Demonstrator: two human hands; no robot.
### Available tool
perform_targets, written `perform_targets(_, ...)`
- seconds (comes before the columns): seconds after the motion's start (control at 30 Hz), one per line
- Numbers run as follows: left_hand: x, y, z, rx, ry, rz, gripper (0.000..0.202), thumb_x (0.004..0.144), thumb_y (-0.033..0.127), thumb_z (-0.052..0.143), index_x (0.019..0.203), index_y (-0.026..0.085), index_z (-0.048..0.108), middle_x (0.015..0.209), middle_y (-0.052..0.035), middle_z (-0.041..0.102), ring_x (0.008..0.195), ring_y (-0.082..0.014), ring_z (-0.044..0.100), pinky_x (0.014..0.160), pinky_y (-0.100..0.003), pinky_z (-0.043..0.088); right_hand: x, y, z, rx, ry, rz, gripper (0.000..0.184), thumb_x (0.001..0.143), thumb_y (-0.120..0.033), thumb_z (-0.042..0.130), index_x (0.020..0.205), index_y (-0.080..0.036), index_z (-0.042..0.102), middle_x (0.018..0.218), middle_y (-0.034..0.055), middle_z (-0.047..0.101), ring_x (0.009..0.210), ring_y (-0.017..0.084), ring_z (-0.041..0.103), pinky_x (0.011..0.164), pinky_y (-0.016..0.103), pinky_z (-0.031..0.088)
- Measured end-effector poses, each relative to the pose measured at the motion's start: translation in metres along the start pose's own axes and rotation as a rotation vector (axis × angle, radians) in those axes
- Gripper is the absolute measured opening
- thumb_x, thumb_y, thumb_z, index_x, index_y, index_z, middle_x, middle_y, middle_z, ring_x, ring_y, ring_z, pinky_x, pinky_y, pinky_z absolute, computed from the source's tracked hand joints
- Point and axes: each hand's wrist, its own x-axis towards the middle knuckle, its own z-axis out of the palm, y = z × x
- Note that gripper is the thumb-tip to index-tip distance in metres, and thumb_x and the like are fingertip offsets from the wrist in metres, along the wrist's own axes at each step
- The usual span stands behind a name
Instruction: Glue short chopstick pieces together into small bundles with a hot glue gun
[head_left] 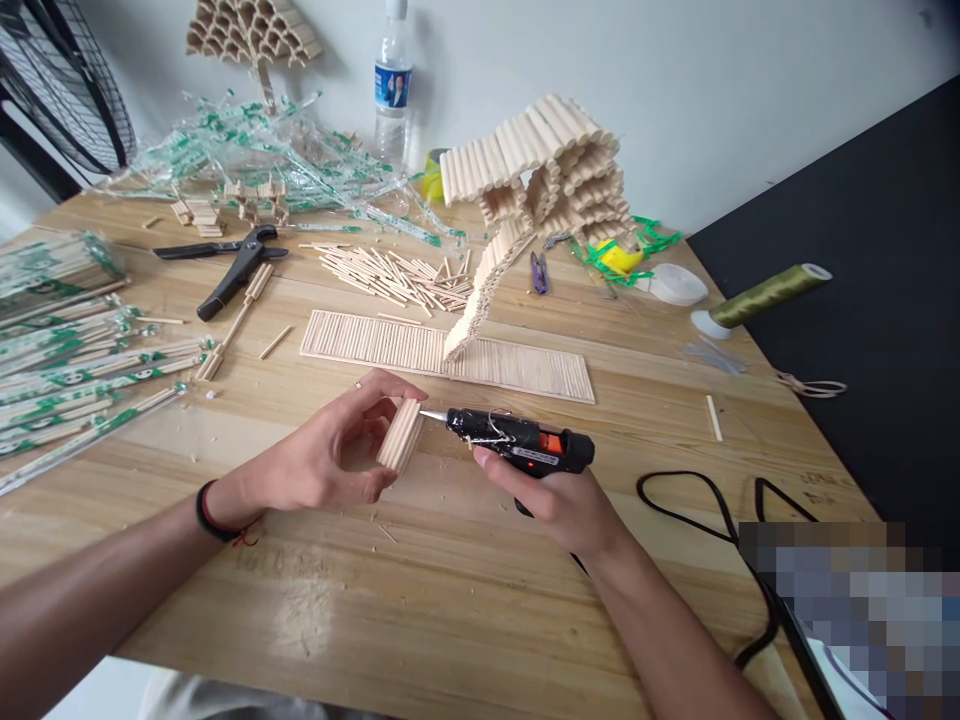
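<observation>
My left hand (330, 455) is closed on a small panel of glued wooden sticks (400, 435), held on edge just above the wooden table (315, 590). My right hand (559, 500) grips a black hot glue gun (521, 440) with an orange trigger. Its metal nozzle points left and touches the top right edge of the small panel. Behind the hands lies a long flat mat of sticks (450, 352), and a curved stick structure (536, 190) rises from it.
Black pliers (232, 265) and a pile of loose cut sticks (390, 272) lie at the back. Wrapped chopsticks (67, 350) cover the left side, empty wrappers (255, 160) and a water bottle (391, 85) stand behind. A green thread spool (765, 293) and the glue gun's black cord (720, 520) lie right.
</observation>
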Motion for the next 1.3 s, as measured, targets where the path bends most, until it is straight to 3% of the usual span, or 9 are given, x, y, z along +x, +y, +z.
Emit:
perform_targets(0.13,-0.0007,-0.0014,-0.0032,0.019,0.001,0.021,0.06,0.09,0.017,0.074,0.147,0.025,0.055,0.14,-0.0125,0.053,0.131,-0.0314,0.056,0.095,-0.037,0.051,0.0019,-0.0036,0.0009,0.022,-0.021,-0.072,0.021,0.097,-0.037,0.07,0.082,-0.024,0.065,0.075,-0.0009,0.06,0.071,0.019,0.058,0.069,0.032,0.048)
perform_targets(0.3,-0.002,-0.0032,-0.0062,-0.001,-0.012,0.022,0.062,0.095,0.026,0.074,0.152,0.027,0.052,0.15,-0.013,0.05,0.133,-0.0317,0.056,0.1,-0.038,0.05,0.002,-0.0001,0.0,0.035,-0.004,-0.073,0.021,0.098,-0.04,0.07,0.085,-0.024,0.066,0.081,0.001,0.064,0.076,0.021,0.061,0.072,0.033,0.05)
perform_targets(0.5,-0.0015,-0.0032,-0.0068,-0.04,-0.03,-0.001,0.062,0.097,0.03,0.075,0.152,0.027,0.048,0.143,-0.0125,0.058,0.135,-0.0322,0.056,0.108,-0.043,0.046,0.0014,-0.0024,-0.0006,0.03,-0.017,-0.065,0.02,0.097,-0.037,0.07,0.083,-0.024,0.066,0.08,0.0008,0.066,0.077,0.021,0.062,0.074,0.034,0.05)
perform_targets(0.9,-0.0008,-0.0039,-0.008,-0.067,-0.042,0.001,0.061,0.093,0.031,0.078,0.147,0.026,0.051,0.131,-0.0123,0.065,0.121,-0.03,0.063,0.095,-0.04,0.051,0.0025,-0.0037,-0.0005,0.025,-0.01,-0.036,0.019,0.096,-0.038,0.07,0.082,-0.024,0.068,0.084,0.0019,0.073,0.082,0.023,0.068,0.08,0.037,0.053)
perform_targets(1.3,0.0009,0.0005,-0.0049,-0.051,-0.024,-0.011,0.058,0.09,0.023,0.078,0.142,0.026,0.053,0.123,-0.0094,0.065,0.11,-0.0263,0.064,0.087,-0.036,0.051,0.0017,-0.0049,-0.0002,0.006,0.009,-0.019,0.025,0.095,-0.04,0.071,0.077,-0.024,0.064,0.076,0.0002,0.066,0.074,0.021,0.062,0.074,0.035,0.05)
